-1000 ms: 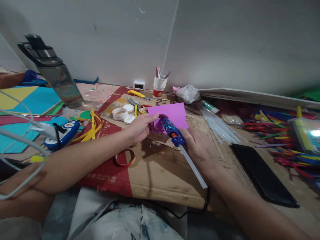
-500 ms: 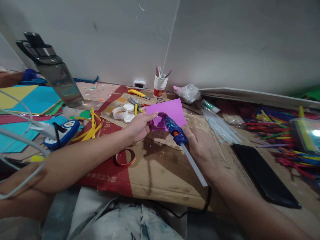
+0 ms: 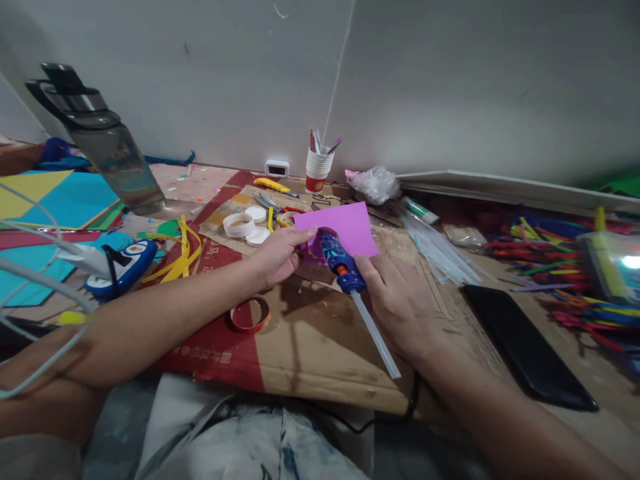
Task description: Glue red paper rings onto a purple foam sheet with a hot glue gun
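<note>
Purple paper pinched by left hand; right hand clasps glue gun, nozzle seemingly at its edge.

Purple paper sheet; glue gun blue w/ pale swirl pattern, orange band; tape ring red; phone black; cup white/red.

Blue glue gun (tip on purple paper).

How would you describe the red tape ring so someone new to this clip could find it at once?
Start at the cardboard sheet spread in front of the person, then look just below the left hand. The red tape ring lies flat there where the printed red band meets bare brown. Unlike the white tape rolls farther back, it is red and nearly used up.
</note>
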Available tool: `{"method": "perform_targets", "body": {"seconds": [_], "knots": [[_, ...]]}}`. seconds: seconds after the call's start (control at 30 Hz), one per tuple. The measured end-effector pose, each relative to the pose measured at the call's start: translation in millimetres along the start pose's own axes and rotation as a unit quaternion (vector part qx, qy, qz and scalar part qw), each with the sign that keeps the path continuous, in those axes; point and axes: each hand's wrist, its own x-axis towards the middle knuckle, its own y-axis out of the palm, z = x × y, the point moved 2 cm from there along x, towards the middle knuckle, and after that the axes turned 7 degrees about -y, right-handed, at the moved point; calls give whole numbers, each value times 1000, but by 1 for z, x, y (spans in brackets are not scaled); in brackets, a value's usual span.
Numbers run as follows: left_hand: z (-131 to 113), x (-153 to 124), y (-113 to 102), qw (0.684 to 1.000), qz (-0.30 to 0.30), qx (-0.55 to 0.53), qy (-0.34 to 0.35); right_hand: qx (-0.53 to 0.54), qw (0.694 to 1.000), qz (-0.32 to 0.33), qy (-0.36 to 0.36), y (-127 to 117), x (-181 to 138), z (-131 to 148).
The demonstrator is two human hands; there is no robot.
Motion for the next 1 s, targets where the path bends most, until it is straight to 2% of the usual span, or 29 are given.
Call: {"method": "perform_targets", "body": {"seconds": [0.43,0.73,1.0], "knots": [[-1,4,-7,1000,3,-10,9,-42,999,-18,-1,-4,-2,-5],[-1,1,-2,999,4,-24,-24,26,999,-6,20,1,-3,-4],[0,1,-2,999,5,13,-34,1,1000,-8,-12,-5,2,0]]}}
